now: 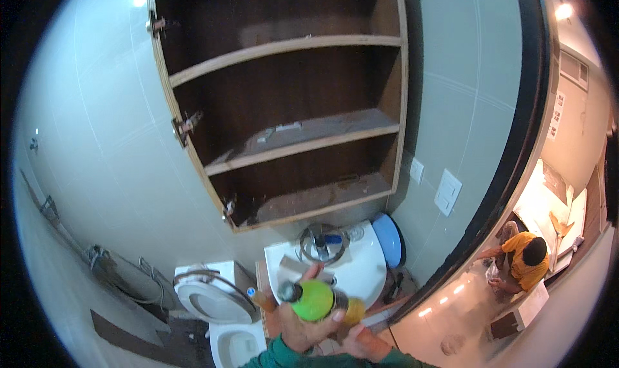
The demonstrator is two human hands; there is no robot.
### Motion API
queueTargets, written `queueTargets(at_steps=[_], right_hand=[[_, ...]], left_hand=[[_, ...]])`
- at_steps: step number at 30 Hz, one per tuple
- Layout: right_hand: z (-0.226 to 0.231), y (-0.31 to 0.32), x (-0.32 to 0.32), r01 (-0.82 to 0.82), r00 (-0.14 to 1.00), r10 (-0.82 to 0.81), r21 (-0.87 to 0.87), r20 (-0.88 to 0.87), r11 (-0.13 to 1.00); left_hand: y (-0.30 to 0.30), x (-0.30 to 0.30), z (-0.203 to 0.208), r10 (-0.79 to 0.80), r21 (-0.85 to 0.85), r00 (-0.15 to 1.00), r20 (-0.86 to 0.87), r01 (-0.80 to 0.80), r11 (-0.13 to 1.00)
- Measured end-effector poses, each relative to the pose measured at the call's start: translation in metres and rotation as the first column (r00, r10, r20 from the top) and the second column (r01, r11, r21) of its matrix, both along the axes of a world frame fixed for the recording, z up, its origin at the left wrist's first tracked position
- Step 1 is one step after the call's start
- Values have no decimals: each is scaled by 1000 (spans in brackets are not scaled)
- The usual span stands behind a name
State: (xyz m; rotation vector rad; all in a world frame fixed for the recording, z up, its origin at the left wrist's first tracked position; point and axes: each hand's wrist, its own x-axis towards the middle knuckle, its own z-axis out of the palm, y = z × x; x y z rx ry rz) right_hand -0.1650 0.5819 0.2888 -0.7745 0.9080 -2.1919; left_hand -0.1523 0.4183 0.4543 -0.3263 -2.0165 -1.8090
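My left hand [298,329] is wrapped round a bottle [314,301] with a dark cap, a bright green shoulder, a dark band and an amber lower part. It lies tilted, its cap pointing up and left. My right hand [366,343] closes on the amber end, its fingers partly hidden. Both hands are in front of the white washbasin [364,271]. Beside the left hand stands a slim brownish thing with a blue-and-white top [253,292], whose kind I cannot make out.
An open wooden cabinet [303,42] without doors hangs above the basin. A coiled hose [322,244] lies on the basin, next to a blue basin [388,240]. The toilet [216,303] is on the left. Beyond the door frame [509,174], a person in a yellow shirt [525,258] crouches.
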Motion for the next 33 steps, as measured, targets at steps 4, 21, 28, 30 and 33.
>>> queueTargets(at_steps=[4, 21, 28, 30, 33], right_hand=[[55, -1, 5, 171, 975, -125, -257, 186, 951], [115, 35, -28, 595, 801, -477, -382, 362, 707], [240, 112, -72, 603, 506, -858, -749, 92, 275], [274, 127, -73, 599, 265, -961, -768, -77, 226], [311, 130, -70, 687, -73, -989, -713, 128, -142]], left_hand=[[22, -32, 12, -204, 64, 979, 10, 203, 977], [17, -50, 22, -205, -466, 967, -148, 115, 877], [-79, -38, -12, 78, -320, 996, 39, -62, 945], [-108, -36, -32, 157, -235, 974, 166, -116, 965], [-153, -23, -44, 237, -213, 942, 238, -188, 959]])
